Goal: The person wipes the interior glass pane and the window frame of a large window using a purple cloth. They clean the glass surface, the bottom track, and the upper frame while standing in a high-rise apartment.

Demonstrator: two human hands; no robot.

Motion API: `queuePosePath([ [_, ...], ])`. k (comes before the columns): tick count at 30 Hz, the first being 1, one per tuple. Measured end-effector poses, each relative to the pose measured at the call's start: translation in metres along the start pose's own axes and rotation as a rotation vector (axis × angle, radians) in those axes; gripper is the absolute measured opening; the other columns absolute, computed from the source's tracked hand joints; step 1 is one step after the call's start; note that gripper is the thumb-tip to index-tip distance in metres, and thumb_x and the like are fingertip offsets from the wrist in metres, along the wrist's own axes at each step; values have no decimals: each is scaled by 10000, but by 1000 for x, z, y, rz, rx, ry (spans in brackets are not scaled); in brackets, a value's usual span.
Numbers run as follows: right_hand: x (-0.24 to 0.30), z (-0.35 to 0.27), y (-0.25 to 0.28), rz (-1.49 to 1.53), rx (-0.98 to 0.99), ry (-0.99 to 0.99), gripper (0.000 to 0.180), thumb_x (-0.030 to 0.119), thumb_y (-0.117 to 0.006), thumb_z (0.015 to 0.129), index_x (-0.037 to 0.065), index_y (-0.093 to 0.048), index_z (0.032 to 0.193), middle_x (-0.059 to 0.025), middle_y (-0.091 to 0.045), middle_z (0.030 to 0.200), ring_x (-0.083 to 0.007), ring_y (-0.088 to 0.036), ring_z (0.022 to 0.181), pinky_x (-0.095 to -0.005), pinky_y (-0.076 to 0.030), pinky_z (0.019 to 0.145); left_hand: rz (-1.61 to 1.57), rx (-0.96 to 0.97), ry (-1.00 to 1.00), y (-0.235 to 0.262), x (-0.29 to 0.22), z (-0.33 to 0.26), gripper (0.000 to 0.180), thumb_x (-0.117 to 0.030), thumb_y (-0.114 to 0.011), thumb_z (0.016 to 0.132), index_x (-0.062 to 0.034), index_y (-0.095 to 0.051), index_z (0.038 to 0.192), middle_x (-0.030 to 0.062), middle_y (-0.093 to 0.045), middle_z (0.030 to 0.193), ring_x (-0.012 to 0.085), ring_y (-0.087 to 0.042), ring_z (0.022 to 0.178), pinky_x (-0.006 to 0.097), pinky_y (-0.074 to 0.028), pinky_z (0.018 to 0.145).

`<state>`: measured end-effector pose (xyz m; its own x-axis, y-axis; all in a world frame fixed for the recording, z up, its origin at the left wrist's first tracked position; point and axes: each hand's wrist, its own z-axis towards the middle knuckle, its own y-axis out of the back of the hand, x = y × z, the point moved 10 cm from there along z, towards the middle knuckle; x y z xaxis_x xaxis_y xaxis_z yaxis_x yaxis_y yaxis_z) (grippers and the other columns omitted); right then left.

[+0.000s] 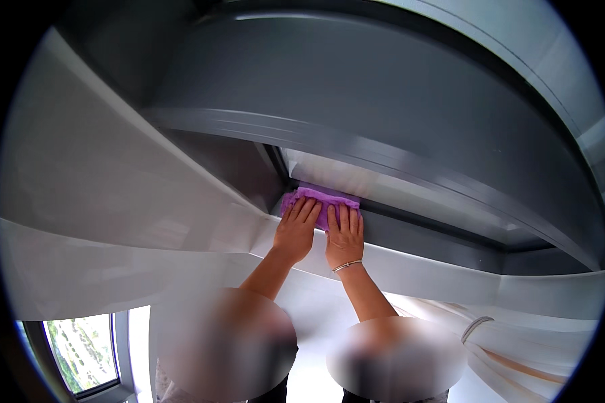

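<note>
A purple cloth, folded and bunched along its far edge, lies against the corner of a dark grey window frame. Both of my hands hold it there. My left hand bears on the cloth's left part, its fingers bent over the folds. Close beside it, my right hand presses the right part with fingers lengthwise on the fabric. A thin bracelet circles my right wrist. The cloth's underside and my left thumb are hidden.
Pale glass lies beyond the frame's inner edge. A broad grey panel spans the top, and a white wall rises at left. A tied white curtain hangs lower right; another window is lower left.
</note>
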<state>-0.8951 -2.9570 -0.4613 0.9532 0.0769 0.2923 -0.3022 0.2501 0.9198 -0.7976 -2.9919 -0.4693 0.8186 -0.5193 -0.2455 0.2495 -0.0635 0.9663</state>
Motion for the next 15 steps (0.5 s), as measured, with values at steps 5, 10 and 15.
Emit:
queuePosePath([
  [5,32,12,-26,-7,12,76,537,137,-552,874,114,-490,1407,-125,-411,1483,-341,-318,1399,-509,-248,1152,-96,-74,143,-7,36,-23,575,-34,-547,864,-45,-429,1427,138,-409,1491,327,-362,1397,432,-323,1140],
  [10,64,-14,-37,55,60,164,533,92,-532,850,118,-520,1382,-118,-440,1459,-323,-365,1365,-505,-266,1140,-192,-53,271,-10,53,-69,551,-22,-554,853,-37,-465,1396,151,-439,1456,344,-378,1376,437,-345,1127],
  [15,70,-66,-30,148,26,125,474,79,-547,833,129,-587,1302,-99,-535,1340,-307,-465,1249,-483,-344,1075,-321,-48,257,-3,49,-114,451,-18,-582,837,-30,-572,1288,154,-501,1373,362,-417,1323,443,-356,1114],
])
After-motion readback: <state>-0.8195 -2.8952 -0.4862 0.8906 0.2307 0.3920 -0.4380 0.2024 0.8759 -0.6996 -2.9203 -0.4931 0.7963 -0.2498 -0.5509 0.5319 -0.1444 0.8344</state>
